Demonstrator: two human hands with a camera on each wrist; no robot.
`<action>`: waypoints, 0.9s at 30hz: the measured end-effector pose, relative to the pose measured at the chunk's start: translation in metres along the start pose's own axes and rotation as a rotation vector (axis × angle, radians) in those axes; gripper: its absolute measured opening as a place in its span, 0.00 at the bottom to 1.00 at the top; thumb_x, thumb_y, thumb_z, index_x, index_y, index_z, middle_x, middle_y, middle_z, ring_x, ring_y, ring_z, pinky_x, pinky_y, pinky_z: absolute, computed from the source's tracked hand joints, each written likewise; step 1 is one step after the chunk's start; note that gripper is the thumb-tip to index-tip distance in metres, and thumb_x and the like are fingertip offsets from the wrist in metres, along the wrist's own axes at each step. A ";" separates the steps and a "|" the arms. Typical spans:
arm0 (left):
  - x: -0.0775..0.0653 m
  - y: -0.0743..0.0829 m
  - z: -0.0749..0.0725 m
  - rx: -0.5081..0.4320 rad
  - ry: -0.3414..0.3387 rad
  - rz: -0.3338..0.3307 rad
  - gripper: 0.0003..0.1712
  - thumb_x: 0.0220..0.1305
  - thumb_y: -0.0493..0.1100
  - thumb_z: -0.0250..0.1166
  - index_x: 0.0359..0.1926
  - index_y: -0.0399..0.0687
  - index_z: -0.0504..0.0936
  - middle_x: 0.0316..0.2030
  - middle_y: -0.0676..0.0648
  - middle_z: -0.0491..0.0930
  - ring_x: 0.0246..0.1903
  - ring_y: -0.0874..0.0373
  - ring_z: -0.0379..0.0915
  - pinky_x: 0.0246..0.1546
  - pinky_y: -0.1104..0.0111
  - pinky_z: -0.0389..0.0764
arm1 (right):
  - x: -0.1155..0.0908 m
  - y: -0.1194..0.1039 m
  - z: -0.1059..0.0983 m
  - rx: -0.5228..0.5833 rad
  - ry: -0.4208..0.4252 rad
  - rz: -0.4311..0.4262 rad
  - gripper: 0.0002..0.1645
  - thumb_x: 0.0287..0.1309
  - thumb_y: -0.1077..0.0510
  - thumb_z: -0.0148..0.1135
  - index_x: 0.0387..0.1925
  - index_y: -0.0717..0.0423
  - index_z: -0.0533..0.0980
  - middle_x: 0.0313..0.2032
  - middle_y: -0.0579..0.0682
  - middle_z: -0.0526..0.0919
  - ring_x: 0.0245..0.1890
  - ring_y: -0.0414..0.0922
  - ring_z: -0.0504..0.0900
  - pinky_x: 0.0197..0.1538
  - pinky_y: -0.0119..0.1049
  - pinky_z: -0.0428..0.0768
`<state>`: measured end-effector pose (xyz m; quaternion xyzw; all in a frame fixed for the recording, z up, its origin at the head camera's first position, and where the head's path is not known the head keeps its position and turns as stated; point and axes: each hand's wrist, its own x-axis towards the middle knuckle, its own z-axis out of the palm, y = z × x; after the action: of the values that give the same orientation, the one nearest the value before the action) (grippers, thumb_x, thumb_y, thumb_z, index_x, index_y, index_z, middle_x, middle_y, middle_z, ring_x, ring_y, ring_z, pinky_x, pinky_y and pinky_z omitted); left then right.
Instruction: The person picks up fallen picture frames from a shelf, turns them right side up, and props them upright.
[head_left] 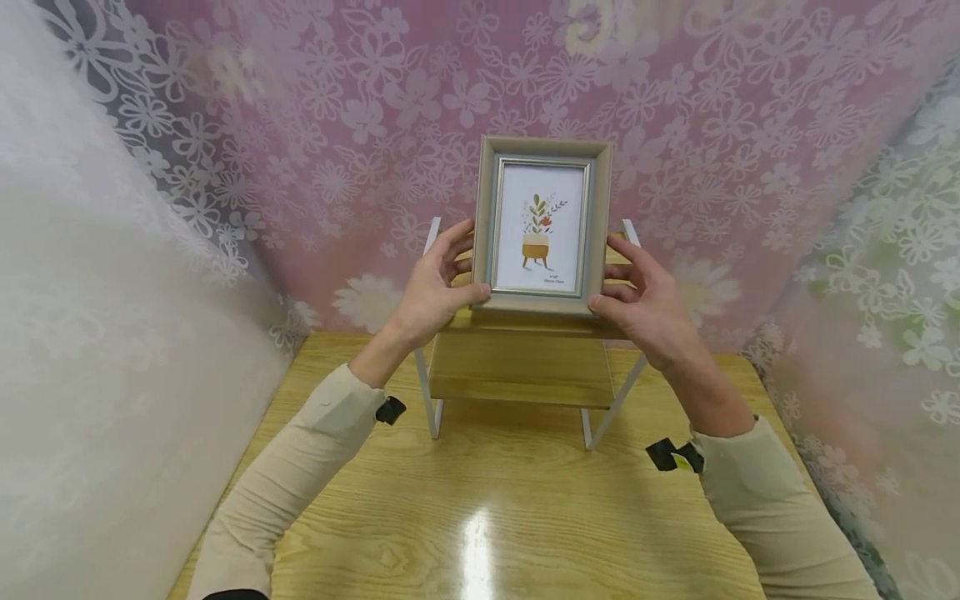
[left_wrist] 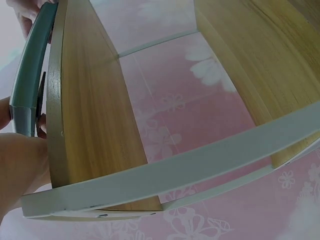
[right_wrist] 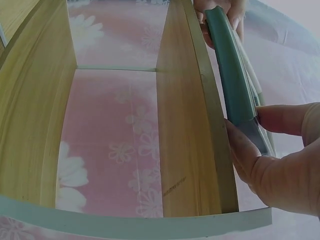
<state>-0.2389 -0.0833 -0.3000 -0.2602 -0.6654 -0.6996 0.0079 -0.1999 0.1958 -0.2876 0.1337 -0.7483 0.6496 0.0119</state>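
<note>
Mid-picture we saw the shelf (head_left: 521, 367) and, upper centre, just above its top, the frame (head_left: 542, 225): lifted, we judged, but not yet set down. The left hand (head_left: 437, 287) and right hand (head_left: 651, 307) gripped its lower sides, fingers curled, thumbs in front.

I see one beige picture frame (head_left: 543, 225) with a silvery inner border (head_left: 545, 162), held upright, straight ahead at twelve o'clock. Inside is a drawn potted plant (head_left: 536, 243), with small print (head_left: 553, 279) at five o'clock.
</note>
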 end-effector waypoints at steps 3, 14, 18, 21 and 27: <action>0.000 -0.001 0.000 -0.004 -0.006 0.025 0.48 0.57 0.21 0.62 0.76 0.42 0.53 0.69 0.40 0.65 0.57 0.47 0.70 0.44 0.70 0.81 | 0.000 0.001 0.001 0.001 0.002 -0.022 0.51 0.60 0.76 0.57 0.78 0.49 0.49 0.52 0.53 0.67 0.46 0.41 0.76 0.43 0.24 0.81; -0.005 -0.002 0.001 0.126 0.012 0.077 0.48 0.58 0.20 0.61 0.76 0.44 0.53 0.69 0.42 0.64 0.55 0.47 0.72 0.42 0.68 0.82 | 0.000 0.008 0.007 -0.081 0.029 -0.165 0.51 0.56 0.78 0.57 0.77 0.52 0.52 0.52 0.54 0.69 0.47 0.41 0.78 0.43 0.23 0.81; -0.009 -0.002 0.002 0.172 0.025 0.108 0.47 0.59 0.20 0.61 0.76 0.43 0.53 0.69 0.41 0.64 0.54 0.46 0.72 0.41 0.68 0.81 | 0.000 0.008 0.009 -0.107 0.031 -0.216 0.53 0.54 0.80 0.59 0.77 0.54 0.53 0.53 0.57 0.69 0.46 0.39 0.79 0.44 0.23 0.81; -0.011 -0.003 0.004 0.183 0.033 0.135 0.47 0.60 0.20 0.61 0.76 0.42 0.53 0.69 0.39 0.64 0.55 0.43 0.72 0.43 0.67 0.80 | 0.000 0.009 0.010 -0.138 0.033 -0.247 0.53 0.53 0.81 0.60 0.77 0.54 0.53 0.54 0.60 0.69 0.46 0.37 0.80 0.44 0.22 0.81; -0.012 -0.007 0.007 0.259 0.043 0.160 0.49 0.60 0.21 0.62 0.77 0.39 0.49 0.70 0.37 0.61 0.59 0.42 0.70 0.47 0.61 0.79 | 0.000 0.010 0.011 -0.151 0.015 -0.256 0.52 0.57 0.80 0.57 0.78 0.53 0.50 0.56 0.64 0.67 0.50 0.40 0.78 0.43 0.22 0.81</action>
<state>-0.2282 -0.0802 -0.3109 -0.2943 -0.7268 -0.6105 0.1113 -0.2000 0.1860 -0.2991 0.2221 -0.7718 0.5855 0.1102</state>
